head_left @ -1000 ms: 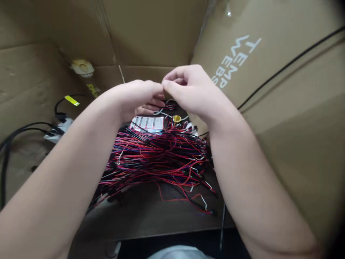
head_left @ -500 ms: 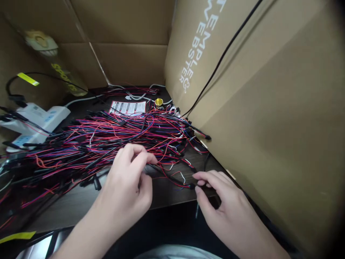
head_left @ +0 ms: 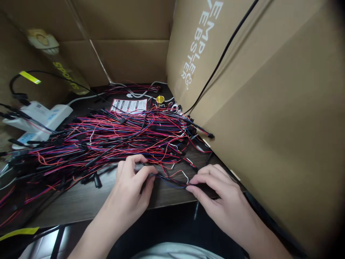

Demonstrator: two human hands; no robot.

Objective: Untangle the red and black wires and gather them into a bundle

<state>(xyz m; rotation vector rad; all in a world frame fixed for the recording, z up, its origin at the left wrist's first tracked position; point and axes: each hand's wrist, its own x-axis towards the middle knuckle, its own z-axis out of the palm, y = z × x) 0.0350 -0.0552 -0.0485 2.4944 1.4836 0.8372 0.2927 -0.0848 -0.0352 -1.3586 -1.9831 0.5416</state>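
Note:
A thin wire harness with black, red and blue strands runs between my two hands near the table's front edge. My left hand pinches it with thumb and index finger at its left stretch. At the other end my right hand has thumb and fingertips closed on the harness, hiding its tip. A short white wire curls up just left of my right fingertips. Behind both hands lies a large pile of red, blue and black wires with black connectors.
A white power strip with plugs stands at the left, a bottle behind it. A printed label sheet and a small yellow round object lie behind the pile. Cardboard walls in the right side, a black cable hanging across it.
My right hand has closed on the harness end, moving slightly left. The left thumb and index finger have come together on the harness. The view has shifted a little.

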